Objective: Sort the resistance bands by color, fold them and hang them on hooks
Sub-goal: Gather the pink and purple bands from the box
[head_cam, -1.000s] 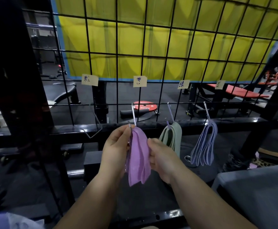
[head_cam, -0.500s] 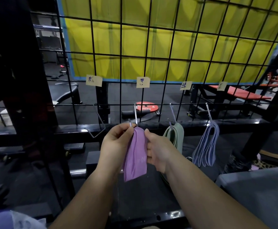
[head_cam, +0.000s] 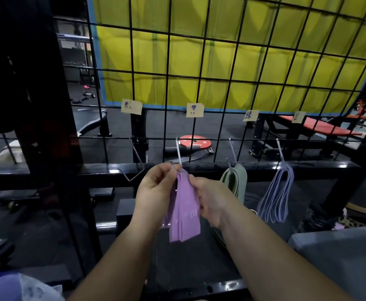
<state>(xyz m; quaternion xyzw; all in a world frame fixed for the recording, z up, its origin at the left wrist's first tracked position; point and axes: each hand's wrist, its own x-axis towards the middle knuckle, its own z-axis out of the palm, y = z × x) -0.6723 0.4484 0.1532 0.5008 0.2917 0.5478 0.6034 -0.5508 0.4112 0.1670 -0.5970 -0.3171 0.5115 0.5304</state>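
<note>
Your left hand (head_cam: 156, 187) has a narrow grip: thumb and forefinger are pinched together at the upturned tip of the metal hook (head_cam: 178, 152), right where the top of the purple band (head_cam: 185, 211) meets it, with the other fingers curled in behind. Your right hand (head_cam: 212, 198) grips the band's upper right edge, fingers curled round the fabric and thumb pressed to its face. The hook hangs from a horizontal wire of the black wire grid (head_cam: 203, 68), under the second of four paper labels (head_cam: 195, 110); the writing on them is too blurred to read. A black metal rail (head_cam: 103, 170) runs across just behind your hands. Through the grid you see a yellow curtain (head_cam: 221, 51) edged in blue, dark gym flooring, a red weight plate (head_cam: 194, 141) lying flat and a red-padded gym bench (head_cam: 321, 128) far right. To the left, a bent wire hook (head_cam: 137, 161) hangs from the same wire. To your right, the green band (head_cam: 235, 179) hangs folded on the third hook, and the pale blue bands (head_cam: 277, 198) hang in long thin loops from the fourth. The purple band is wide, flat and matt, folded into several layers that drop straight down between your wrists, with faint pale print low on its front face
</note>
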